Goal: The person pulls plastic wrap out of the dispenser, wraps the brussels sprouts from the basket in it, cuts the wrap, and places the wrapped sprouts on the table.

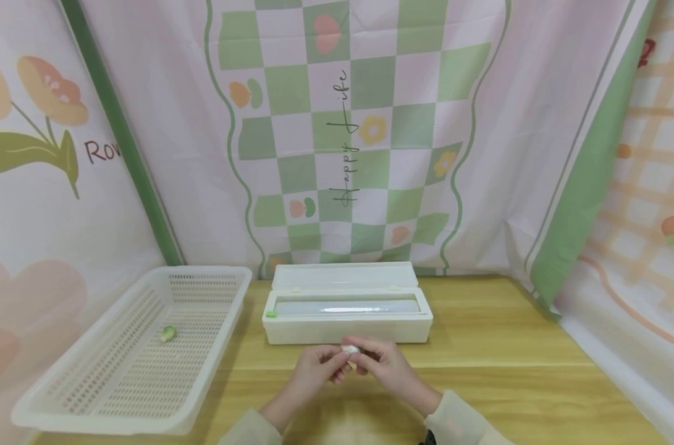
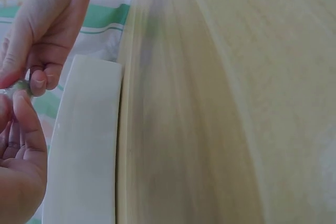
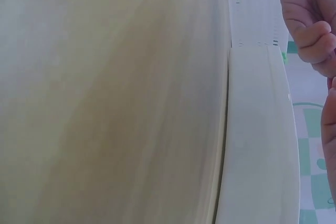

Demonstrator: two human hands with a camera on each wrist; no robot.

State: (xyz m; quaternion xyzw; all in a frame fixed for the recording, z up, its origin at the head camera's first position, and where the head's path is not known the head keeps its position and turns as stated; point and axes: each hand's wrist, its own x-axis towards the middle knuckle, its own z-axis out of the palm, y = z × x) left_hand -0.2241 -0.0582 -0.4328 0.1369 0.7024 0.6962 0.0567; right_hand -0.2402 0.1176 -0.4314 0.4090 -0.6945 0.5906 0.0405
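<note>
In the head view my left hand and right hand meet in front of a white box, both pinching one small piece between fingertips and thumbs. The piece looks whitish and shiny from the head; in the left wrist view the small piece shows green with a clear, glossy covering like film. The fingers hide most of it. Just behind the hands stands the white cling film dispenser, its lid raised and a roll of clear film inside.
A white perforated basket stands on the left with a small green-and-white vegetable piece in it. A green slider sits at the dispenser's left end. Wooden table below; printed curtains hang behind and at the sides.
</note>
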